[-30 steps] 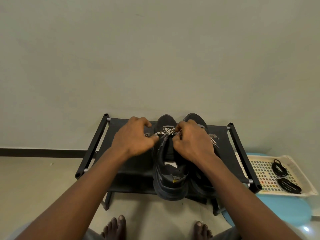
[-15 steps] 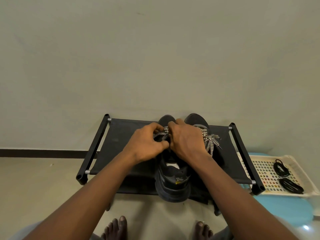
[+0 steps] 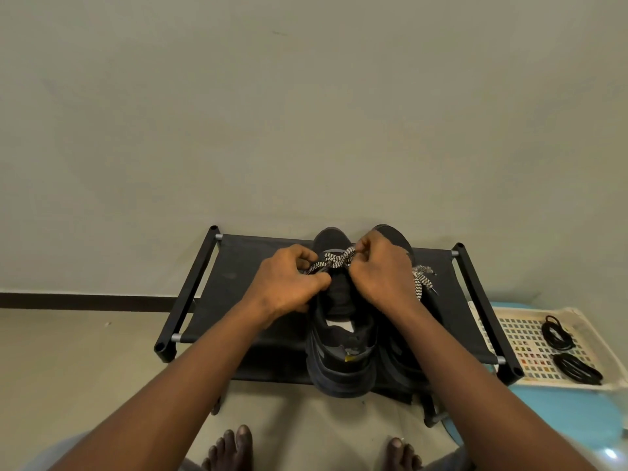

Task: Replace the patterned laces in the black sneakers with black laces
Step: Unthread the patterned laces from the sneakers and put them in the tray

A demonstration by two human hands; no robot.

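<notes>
Both hands meet at centre frame. Left hand and right hand each pinch the patterned lace over the centre sneaker, fingers curled round it. The step is likely unthreading the top eyelets. To do it well, slacken one crossing at a time and don't yank (the heel sits past the front bar of the rack, so the shoe could slide off). Second sneaker is just right of it, its second lace loose. There is bare rack cloth at left and the wall close behind. Black laces are in the tray at the right edge, well apart.
</notes>
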